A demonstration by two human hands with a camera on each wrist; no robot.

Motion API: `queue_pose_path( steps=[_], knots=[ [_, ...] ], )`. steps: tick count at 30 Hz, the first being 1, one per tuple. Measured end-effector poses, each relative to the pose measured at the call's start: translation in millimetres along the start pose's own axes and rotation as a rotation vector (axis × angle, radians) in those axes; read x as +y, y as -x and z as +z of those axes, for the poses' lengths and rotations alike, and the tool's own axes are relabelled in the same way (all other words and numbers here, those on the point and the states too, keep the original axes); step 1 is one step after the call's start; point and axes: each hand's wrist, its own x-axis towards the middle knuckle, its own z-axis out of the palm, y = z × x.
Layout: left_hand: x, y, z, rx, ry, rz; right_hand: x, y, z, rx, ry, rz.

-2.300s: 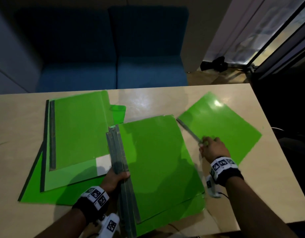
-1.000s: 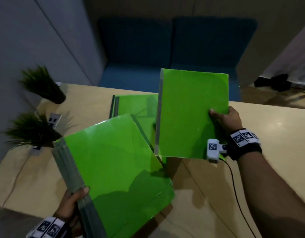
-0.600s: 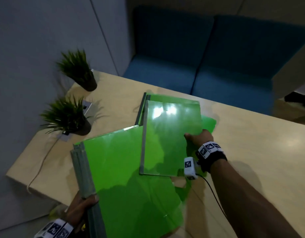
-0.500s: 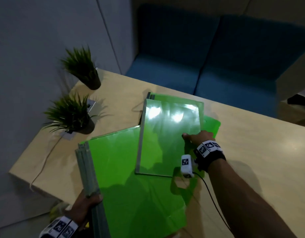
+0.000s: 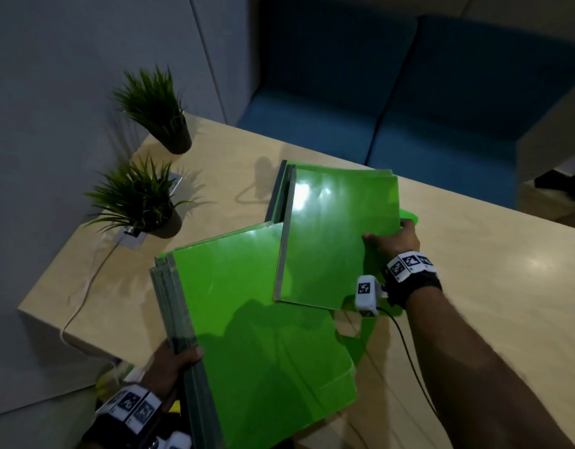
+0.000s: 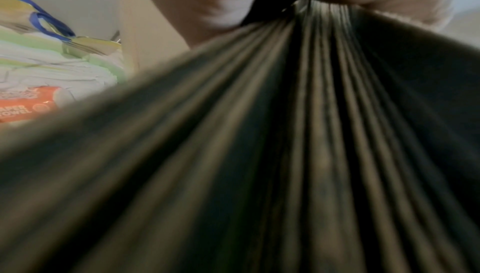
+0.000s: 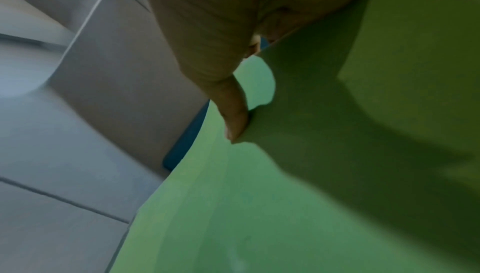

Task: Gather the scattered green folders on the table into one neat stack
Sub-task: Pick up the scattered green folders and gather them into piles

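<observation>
My left hand (image 5: 179, 358) grips the grey spines of a bundle of green folders (image 5: 263, 325) held out over the table's near edge. The left wrist view is filled with those blurred spines (image 6: 311, 133) pinched under my fingers. My right hand (image 5: 391, 238) holds one green folder (image 5: 338, 238) by its right edge, thumb on top, lying on several green folders (image 5: 281, 189) that rest on the table. In the right wrist view a finger (image 7: 233, 113) curls round the green folder's edge (image 7: 285, 174).
Two small potted plants (image 5: 156, 105) (image 5: 137, 196) stand at the table's (image 5: 490, 286) left end, beside a power socket with a white cable (image 5: 81, 296). A blue sofa (image 5: 409, 92) sits behind the table. A grey wall is on the left.
My right hand carried the single folder from the right of the table and laid it onto the folders on the left. My left hand lifted its bundle toward the near edge. The view turned left.
</observation>
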Motion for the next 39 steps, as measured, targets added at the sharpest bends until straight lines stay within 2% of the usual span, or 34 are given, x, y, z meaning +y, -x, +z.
queue_pose_path(
  steps=[5,11,18,22,26,29,31,36,39],
  knots=[
    [-4.0,-2.1,-1.7,-0.018,-0.012,0.006,-3.8,10.3,-1.8,0.002,0.067,-0.173],
    [-5.2,-1.1,-0.8,-0.030,-0.001,0.049,2.0,18.0,-10.8,-0.035,-0.183,-0.264],
    [-11.8,-0.7,-3.2,-0.026,0.036,0.048,2.0,20.0,-65.5,0.068,-0.362,-0.429],
    [-18.0,-0.3,-3.5,-0.007,0.061,0.046,-3.9,21.4,-128.7,0.000,-0.597,-0.410],
    [-18.0,-3.8,-6.4,-0.028,0.046,0.042,-7.5,38.5,-163.2,-0.258,-0.570,-0.377],
    [-14.8,-5.0,-6.9,-0.054,0.076,0.049,-9.1,67.7,-123.2,-0.447,-0.455,-0.367],
    [-14.9,-5.5,-6.0,-0.065,0.087,0.055,2.1,81.0,-77.2,-0.498,-0.341,-0.374],
    [-16.0,-7.0,-5.4,-0.074,0.105,0.087,52.8,103.1,28.0,-0.466,-0.003,-0.321],
    [-17.0,-7.7,-7.1,-0.102,0.094,0.105,68.0,112.2,57.1,-0.369,0.478,-0.423]
  ],
)
